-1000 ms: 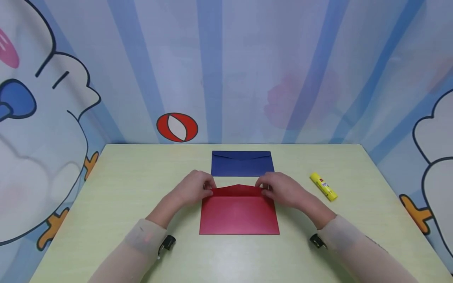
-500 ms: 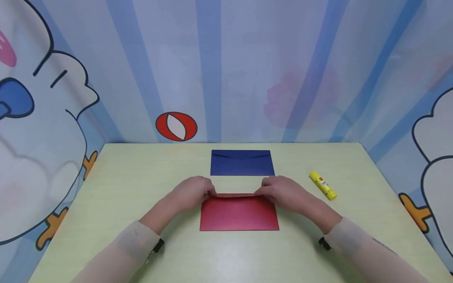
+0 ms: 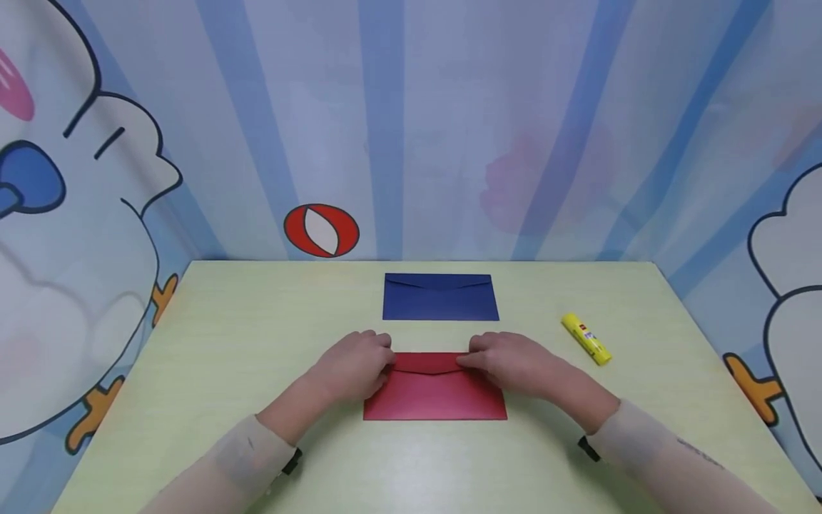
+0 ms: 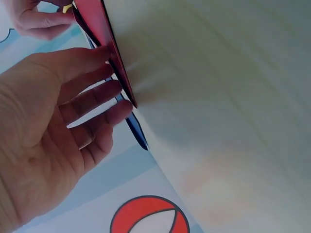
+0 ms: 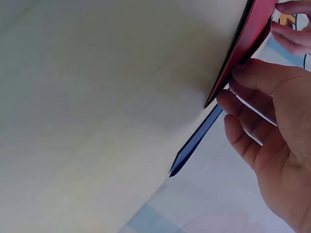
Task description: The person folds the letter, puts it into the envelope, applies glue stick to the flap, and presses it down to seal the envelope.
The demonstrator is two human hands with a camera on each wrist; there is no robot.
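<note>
A red envelope lies flat near the middle of the table, its flap folded down toward the person. At its far left corner, the left hand has its thumb on the flap and its bent fingers along the far edge. The right hand holds the far right corner in much the same way, thumb on the flap. Both wrist views show thumb and fingertips at the red envelope's edge, with the flap slightly raised off the body of the envelope. The hands cover both far corners.
Behind the red envelope lies a dark blue envelope with its flap down. A yellow glue stick lies to the right on the pale table. A printed backdrop stands behind the table.
The red envelope's flap, upright a second ago, has been folded over toward the person. Both hands have moved slightly nearer the person with it.
</note>
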